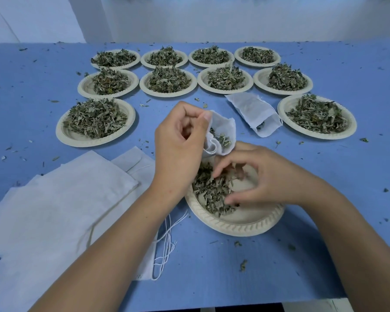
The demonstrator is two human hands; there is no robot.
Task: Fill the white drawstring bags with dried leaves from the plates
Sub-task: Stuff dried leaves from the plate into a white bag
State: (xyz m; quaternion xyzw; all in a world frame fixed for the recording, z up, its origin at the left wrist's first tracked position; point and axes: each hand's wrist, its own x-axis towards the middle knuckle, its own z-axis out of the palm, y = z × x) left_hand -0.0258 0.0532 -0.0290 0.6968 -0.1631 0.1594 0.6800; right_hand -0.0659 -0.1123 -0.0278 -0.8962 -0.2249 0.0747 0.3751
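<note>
The left hand (180,140) pinches the rim of a white bag (225,129), holding it open just above the near plate (234,228). The right hand (266,176) curls fingers and thumb round dried leaves (209,190) on that plate (a few leaves sit in the bag too). Left of the plate lies a pile of empty bags (65,199). Behind it lies another bag (250,109), then more full plates (82,86).
</note>
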